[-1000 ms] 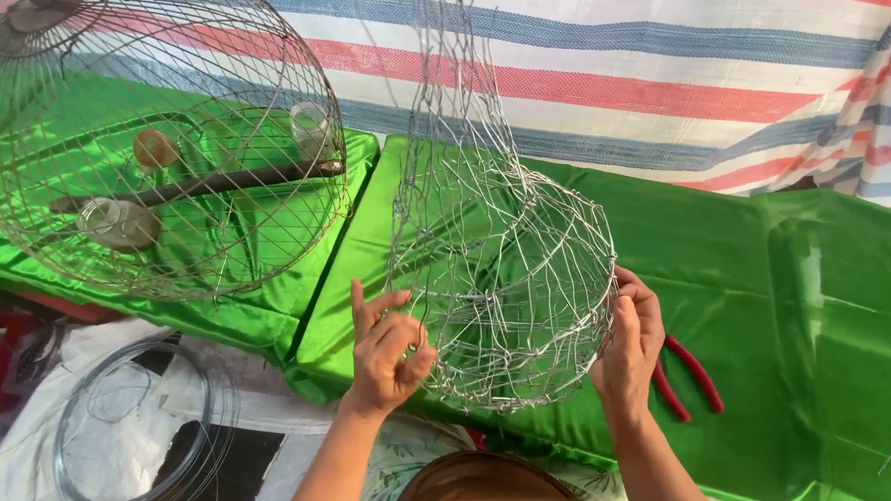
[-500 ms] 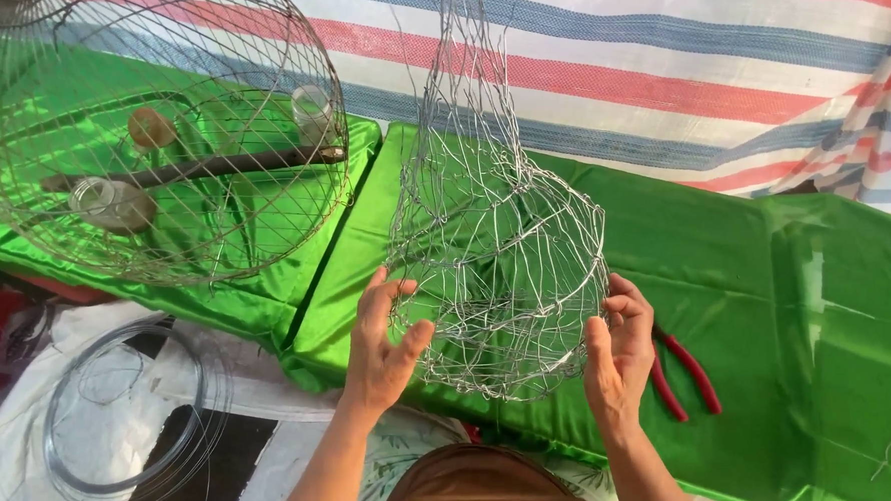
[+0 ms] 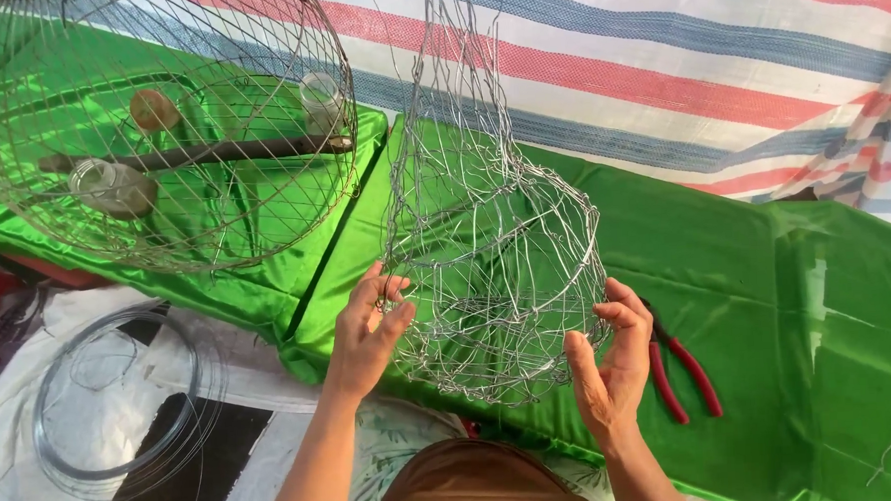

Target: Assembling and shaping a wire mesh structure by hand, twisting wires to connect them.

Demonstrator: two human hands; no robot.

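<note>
Over green satin cushions (image 3: 768,297) by a striped tarp (image 3: 657,51), left hand (image 3: 364,334) and right hand (image 3: 606,369), fingers spread, cup a wire-mesh basket (image 3: 496,268).

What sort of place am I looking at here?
Probably a makeshift wire-craft workspace on the ground: both hands work a wire mesh basket over green cloth, with red-handled pliers and a wire coil nearby.
</note>
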